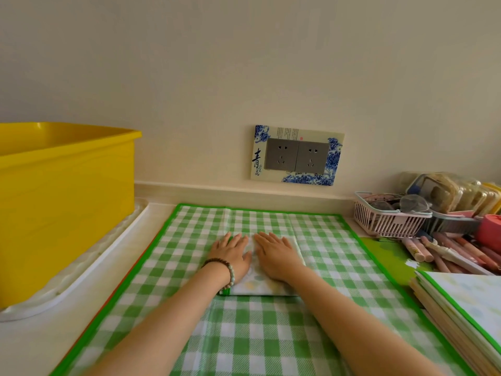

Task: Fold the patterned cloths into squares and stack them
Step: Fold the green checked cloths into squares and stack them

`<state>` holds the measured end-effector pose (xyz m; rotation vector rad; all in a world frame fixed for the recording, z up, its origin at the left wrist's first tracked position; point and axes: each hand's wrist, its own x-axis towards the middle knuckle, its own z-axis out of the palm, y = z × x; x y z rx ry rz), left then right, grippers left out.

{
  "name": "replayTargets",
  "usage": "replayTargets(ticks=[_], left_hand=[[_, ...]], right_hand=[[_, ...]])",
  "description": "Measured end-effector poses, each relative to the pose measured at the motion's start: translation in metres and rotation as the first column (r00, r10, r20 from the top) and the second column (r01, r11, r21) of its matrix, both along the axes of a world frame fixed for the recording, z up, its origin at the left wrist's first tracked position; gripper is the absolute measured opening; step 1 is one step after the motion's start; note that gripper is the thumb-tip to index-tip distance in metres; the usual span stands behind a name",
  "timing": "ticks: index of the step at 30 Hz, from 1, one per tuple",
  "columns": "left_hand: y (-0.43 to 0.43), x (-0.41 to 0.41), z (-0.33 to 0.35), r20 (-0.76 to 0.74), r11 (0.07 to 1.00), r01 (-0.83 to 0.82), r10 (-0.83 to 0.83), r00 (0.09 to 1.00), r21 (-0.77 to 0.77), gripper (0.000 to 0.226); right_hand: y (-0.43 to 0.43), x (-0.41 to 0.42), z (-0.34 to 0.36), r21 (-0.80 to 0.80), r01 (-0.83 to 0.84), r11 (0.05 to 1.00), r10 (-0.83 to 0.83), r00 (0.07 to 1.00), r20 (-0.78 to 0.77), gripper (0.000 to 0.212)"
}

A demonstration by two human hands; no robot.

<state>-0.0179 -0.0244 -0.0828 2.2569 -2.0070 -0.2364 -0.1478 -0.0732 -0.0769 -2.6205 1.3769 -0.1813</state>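
On my feed the left hand (233,253) and the right hand (276,256) lie palm-down, fingers straight, side by side on a small folded pale cloth (260,287) printed with faint yellow and blue flowers. I see it resting on a green-and-white checked cloth (339,253) with a green border, spread over the cream counter (32,346). At the right edge sits a stack of folded pale cloths (466,308). At left, a yellow plastic tub (65,207) stands on a white tray (81,275).
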Motion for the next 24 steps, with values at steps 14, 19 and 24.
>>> replayTargets(ticks=[14, 19, 24], left_hand=[[0.003, -0.001, 0.002, -0.003, 0.999, -0.019, 0.019, 1.000, 0.041, 0.055], [0.010, 0.004, 0.010, -0.162, 0.999, -0.024, 0.030, 0.986, 0.038, 0.060], [0.033, 0.026, 0.010, -0.192, 0.997, -0.059, 0.067, 0.979, 0.049, 0.092]], right_hand=[[-0.015, -0.048, 0.000, 0.086, 0.126, 0.988, -0.125, 0.992, -0.015, 0.066], [-0.006, -0.058, 0.009, 0.227, 0.156, 0.961, -0.218, 0.933, 0.285, 0.069], [0.000, -0.091, 0.025, 0.388, 0.152, 0.909, -0.323, 0.844, 0.427, 0.067]])
